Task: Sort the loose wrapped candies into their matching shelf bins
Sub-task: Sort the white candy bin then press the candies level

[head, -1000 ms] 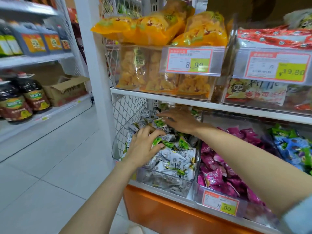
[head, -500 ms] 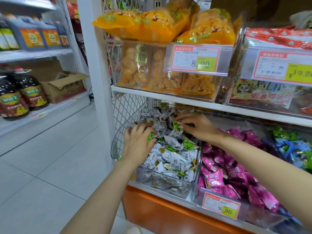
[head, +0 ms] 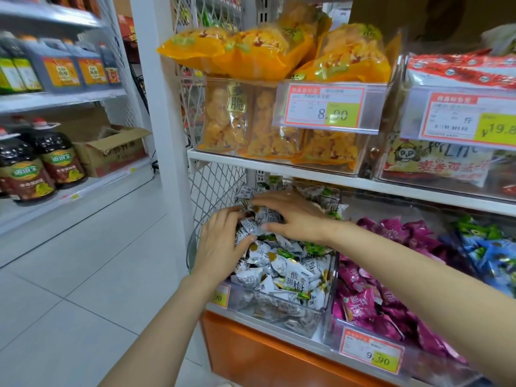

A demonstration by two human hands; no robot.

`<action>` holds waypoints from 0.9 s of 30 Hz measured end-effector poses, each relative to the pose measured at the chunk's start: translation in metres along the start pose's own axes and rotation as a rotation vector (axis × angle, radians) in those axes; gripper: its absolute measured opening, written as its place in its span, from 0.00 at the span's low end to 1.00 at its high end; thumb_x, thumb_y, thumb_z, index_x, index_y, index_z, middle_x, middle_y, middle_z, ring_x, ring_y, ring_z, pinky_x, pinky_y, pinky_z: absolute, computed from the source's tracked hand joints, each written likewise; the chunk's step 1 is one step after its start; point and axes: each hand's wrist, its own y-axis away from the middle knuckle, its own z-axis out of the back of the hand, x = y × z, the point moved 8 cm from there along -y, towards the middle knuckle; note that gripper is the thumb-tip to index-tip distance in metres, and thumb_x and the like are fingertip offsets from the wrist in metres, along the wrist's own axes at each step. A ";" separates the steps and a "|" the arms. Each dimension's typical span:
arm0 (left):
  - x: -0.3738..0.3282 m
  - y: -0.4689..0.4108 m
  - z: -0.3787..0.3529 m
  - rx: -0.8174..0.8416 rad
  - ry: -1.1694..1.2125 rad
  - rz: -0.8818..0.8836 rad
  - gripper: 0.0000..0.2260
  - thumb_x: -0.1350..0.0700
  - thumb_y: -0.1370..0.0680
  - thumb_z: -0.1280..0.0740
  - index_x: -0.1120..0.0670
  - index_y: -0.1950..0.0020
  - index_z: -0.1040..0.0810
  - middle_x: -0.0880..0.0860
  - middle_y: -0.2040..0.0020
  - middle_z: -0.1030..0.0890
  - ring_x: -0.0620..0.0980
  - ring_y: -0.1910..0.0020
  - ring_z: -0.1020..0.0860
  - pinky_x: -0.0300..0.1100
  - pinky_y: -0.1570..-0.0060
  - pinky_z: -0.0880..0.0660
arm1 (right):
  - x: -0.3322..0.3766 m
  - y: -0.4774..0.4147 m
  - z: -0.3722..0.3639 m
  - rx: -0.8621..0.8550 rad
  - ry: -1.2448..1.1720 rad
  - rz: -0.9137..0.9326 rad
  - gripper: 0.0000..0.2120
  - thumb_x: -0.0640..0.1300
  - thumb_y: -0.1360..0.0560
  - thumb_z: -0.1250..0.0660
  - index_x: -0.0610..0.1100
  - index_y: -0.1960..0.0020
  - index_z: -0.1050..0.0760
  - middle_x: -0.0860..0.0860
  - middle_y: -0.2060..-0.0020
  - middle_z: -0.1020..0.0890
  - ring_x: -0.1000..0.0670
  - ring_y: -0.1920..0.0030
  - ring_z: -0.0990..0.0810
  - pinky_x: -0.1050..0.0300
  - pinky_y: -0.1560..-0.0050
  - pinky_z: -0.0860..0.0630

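Centre of frame: both hands work in the leftmost clear bin [head: 279, 311] on the lower shelf, which is heaped with white-and-green candies [head: 290, 272]. The left hand [head: 220, 247] curls over wrappers at the heap's left edge, thumb tucked beneath. The right hand [head: 296, 216] pinches a cluster between spread fingers and thumb. The heap stands above the bin's rim, so a careless scoop would likely spill pieces over the front wall to the floor, or across the divider into the pink candies [head: 368, 300] at right.
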 end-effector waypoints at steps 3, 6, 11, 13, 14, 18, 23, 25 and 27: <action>0.004 0.001 0.000 -0.008 0.038 0.033 0.26 0.39 0.26 0.46 0.57 0.40 0.26 0.54 0.41 0.26 0.54 0.41 0.30 0.48 0.42 0.32 | 0.003 -0.022 -0.024 0.150 0.143 0.009 0.36 0.65 0.25 0.41 0.58 0.24 0.54 0.57 0.24 0.50 0.52 0.24 0.50 0.44 0.26 0.54; 0.008 -0.001 -0.003 0.000 0.055 0.062 0.24 0.41 0.25 0.43 0.57 0.39 0.27 0.55 0.37 0.28 0.54 0.37 0.32 0.47 0.39 0.35 | -0.008 -0.028 -0.026 0.189 0.161 -0.019 0.32 0.61 0.24 0.39 0.60 0.25 0.49 0.56 0.26 0.42 0.51 0.27 0.43 0.47 0.30 0.47; 0.015 -0.006 -0.005 -0.009 0.131 0.098 0.21 0.44 0.25 0.34 0.56 0.39 0.29 0.54 0.41 0.28 0.53 0.39 0.32 0.41 0.44 0.36 | -0.020 -0.021 -0.018 0.132 0.156 0.007 0.20 0.56 0.22 0.39 0.55 0.31 0.33 0.54 0.28 0.37 0.50 0.29 0.38 0.51 0.32 0.44; 0.016 -0.006 -0.005 0.014 0.173 0.138 0.30 0.37 0.29 0.34 0.55 0.34 0.31 0.54 0.42 0.29 0.52 0.40 0.33 0.41 0.45 0.37 | -0.019 -0.021 -0.018 0.154 0.057 -0.019 0.18 0.53 0.24 0.36 0.55 0.35 0.30 0.54 0.30 0.35 0.50 0.31 0.36 0.51 0.33 0.41; 0.016 -0.006 -0.005 0.035 0.165 0.139 0.37 0.31 0.31 0.39 0.55 0.32 0.33 0.54 0.42 0.30 0.52 0.40 0.35 0.41 0.44 0.38 | -0.019 -0.020 -0.017 0.168 -0.007 -0.032 0.17 0.50 0.25 0.35 0.54 0.37 0.29 0.54 0.31 0.34 0.50 0.32 0.36 0.50 0.34 0.39; 0.015 -0.003 -0.015 0.125 0.100 0.120 0.52 0.19 0.42 0.61 0.50 0.30 0.34 0.51 0.44 0.36 0.49 0.39 0.40 0.40 0.39 0.41 | -0.023 -0.014 -0.018 0.224 -0.043 -0.002 0.05 0.50 0.24 0.37 0.55 0.49 0.25 0.57 0.30 0.35 0.52 0.31 0.37 0.51 0.34 0.38; 0.019 -0.006 -0.016 0.104 0.136 0.128 0.25 0.37 0.25 0.41 0.54 0.39 0.30 0.53 0.37 0.29 0.52 0.36 0.35 0.45 0.42 0.37 | -0.020 -0.004 -0.016 0.184 0.049 -0.021 0.17 0.65 0.28 0.37 0.52 0.57 0.23 0.60 0.32 0.34 0.53 0.33 0.35 0.55 0.34 0.44; 0.022 -0.006 -0.016 0.093 0.162 0.145 0.17 0.47 0.23 0.36 0.53 0.39 0.31 0.53 0.38 0.27 0.52 0.37 0.33 0.45 0.44 0.35 | -0.017 -0.005 -0.013 0.133 0.112 -0.047 0.16 0.65 0.30 0.35 0.52 0.58 0.26 0.58 0.35 0.32 0.53 0.34 0.35 0.53 0.32 0.50; 0.020 -0.005 -0.013 0.077 0.160 0.117 0.19 0.46 0.23 0.38 0.52 0.36 0.32 0.52 0.37 0.28 0.51 0.37 0.35 0.45 0.44 0.35 | -0.014 -0.008 -0.012 0.113 0.140 -0.070 0.19 0.65 0.31 0.33 0.53 0.48 0.28 0.56 0.33 0.34 0.52 0.30 0.39 0.50 0.28 0.57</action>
